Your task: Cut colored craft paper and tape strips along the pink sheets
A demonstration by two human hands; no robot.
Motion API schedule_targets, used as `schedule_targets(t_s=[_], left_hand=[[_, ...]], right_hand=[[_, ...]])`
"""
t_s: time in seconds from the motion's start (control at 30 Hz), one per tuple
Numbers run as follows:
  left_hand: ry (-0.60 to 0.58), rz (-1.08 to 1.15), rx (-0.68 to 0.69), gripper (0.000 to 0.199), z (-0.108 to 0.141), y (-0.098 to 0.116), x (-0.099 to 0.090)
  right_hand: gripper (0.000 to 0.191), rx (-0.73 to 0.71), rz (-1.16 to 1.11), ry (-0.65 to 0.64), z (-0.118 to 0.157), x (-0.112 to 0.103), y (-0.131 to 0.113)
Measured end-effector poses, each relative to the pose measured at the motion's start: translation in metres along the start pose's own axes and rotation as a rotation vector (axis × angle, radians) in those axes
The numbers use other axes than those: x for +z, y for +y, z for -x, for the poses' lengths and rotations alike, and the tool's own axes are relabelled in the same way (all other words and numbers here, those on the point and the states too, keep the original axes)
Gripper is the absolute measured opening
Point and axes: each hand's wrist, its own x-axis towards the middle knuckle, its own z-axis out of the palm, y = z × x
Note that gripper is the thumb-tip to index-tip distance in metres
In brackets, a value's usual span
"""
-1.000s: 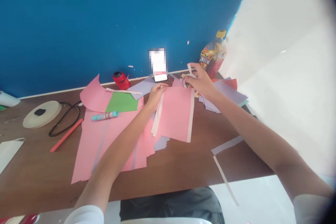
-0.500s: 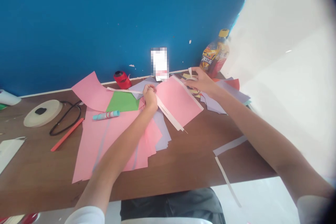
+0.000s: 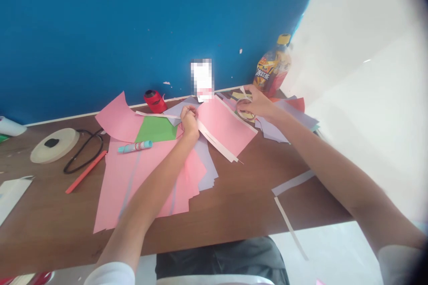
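**Both hands busy with pink paper and tape on a crowded desk (image 3: pixel 240 213)**

In the head view, near the blue wall (image 3: pixel 100 31), the left hand (image 3: pixel 189 122) closed tight, with fingers together on the edge of a pink sheet (image 3: pixel 224 131), just beside a long white paper strip (image 3: pixel 217 142) lying along that sheet. Over the far corner of the same sheet, the right hand (image 3: pixel 257 103) curled around a pale roll of tape (image 3: pixel 245 109), with fingers clamped on its ring.

Probably a two-hand hold for keeping the sheet from sliding on the loose papers below, with the roll close to the sheet's edge. Under and around the sheet, a green sheet (image 3: pixel 156 129), more pink paper (image 3: pixel 140 187) and lilac paper (image 3: pixel 207 169), all overlapping, so no flat bare surface beneath the hands.

Just behind the right hand, a plastic bottle of iced tea (image 3: pixel 272 67), near enough to hinder a wide arm movement. Further left, a red spool (image 3: pixel 154 101), a turquoise glue stick (image 3: pixel 134 146), a coil of black cable (image 3: pixel 83 156), a cream disc (image 3: pixel 54 144) and an orange stick (image 3: pixel 86 171). Against the wall, a pixelated object (image 3: pixel 202 75), too blurred to tell.
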Motion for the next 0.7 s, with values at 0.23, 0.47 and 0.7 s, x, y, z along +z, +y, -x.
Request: schedule_targets(t_s=[0.23, 0.47, 0.7], left_hand=[[-0.437, -0.519, 0.032, 0.015, -0.01, 0.028, -0.012], [-0.871, -0.762, -0.142, 0.037, -0.001, 0.062, -0.022], [-1.287, -1.051, -0.432, 0.041, -0.008, 0.092, -0.034]], right_hand=[[0.066, -0.008, 0.071, -0.035, -0.002, 0.007, 0.009], [0.042, -0.151, 0.324, 0.014, 0.0, 0.009, 0.007], [0.035, -0.262, 0.496, 0.068, -0.005, 0.008, 0.016]])
